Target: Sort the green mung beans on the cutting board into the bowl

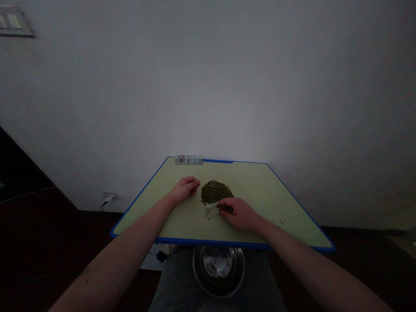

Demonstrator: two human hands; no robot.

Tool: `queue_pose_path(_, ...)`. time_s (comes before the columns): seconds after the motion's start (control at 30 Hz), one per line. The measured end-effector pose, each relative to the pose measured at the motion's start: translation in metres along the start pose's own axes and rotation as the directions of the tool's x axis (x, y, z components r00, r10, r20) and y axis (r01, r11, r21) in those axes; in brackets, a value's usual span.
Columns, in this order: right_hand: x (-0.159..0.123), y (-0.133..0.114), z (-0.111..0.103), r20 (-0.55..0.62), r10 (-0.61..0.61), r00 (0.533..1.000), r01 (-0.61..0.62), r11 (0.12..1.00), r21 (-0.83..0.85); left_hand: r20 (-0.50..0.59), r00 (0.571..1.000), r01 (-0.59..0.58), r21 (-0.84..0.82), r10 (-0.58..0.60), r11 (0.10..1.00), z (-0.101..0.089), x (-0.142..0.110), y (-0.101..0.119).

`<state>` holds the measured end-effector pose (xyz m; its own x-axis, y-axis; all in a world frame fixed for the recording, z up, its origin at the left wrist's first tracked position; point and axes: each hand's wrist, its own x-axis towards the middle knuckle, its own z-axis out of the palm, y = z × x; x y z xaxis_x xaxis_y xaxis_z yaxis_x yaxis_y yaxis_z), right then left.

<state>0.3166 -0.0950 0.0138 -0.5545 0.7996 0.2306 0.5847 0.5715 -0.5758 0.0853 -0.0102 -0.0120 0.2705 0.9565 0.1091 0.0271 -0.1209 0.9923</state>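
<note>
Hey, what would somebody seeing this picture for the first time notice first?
A heap of small dark green grains sits near the middle of a pale green cutting board with a blue rim, between the left hand and the right hand. Below the board's near edge, a steel bowl shows against grey trousers.

1. A room in a home, by the look of it;
2. a plain painted wall point(208, 86) fills the view, with a wall socket point(109, 197) low down and a cord point(104, 206) plugged in;
3. a wall plate point(16, 21) sits high at the left;
4. dark flooring point(35, 238) runs along the wall's foot;
5. a plastic cutting board point(263, 190) lies over a seated person's grey trousers point(172, 281), a steel bowl point(194, 264) just below it.
</note>
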Motion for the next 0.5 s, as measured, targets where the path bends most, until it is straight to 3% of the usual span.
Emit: queue_pose_path(0.5,-0.032,-0.005,-0.003,0.113,0.003,0.994,-0.022,0.987,0.160,0.002,1.000,-0.018,-0.018,0.018,1.000,-0.001,0.002,-0.002)
